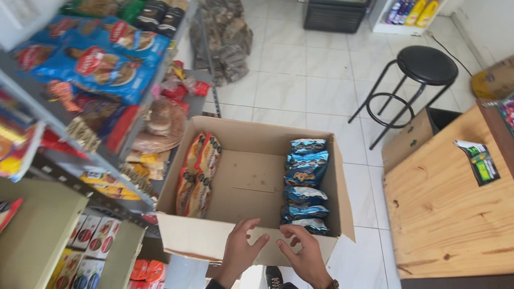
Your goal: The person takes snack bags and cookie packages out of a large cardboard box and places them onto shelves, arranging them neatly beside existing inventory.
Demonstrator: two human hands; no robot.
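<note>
Left hand (242, 245) and right hand (302, 252) raised close together, fingers spread.

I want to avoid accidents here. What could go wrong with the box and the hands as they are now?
1. The left hand and right hand touch only the near wall of the cardboard box; if it is not well supported below, it may tip.
2. The blue snack bags and orange snack bags stand loosely along opposite sides, with a bare middle, so they could topple or slide.
</note>
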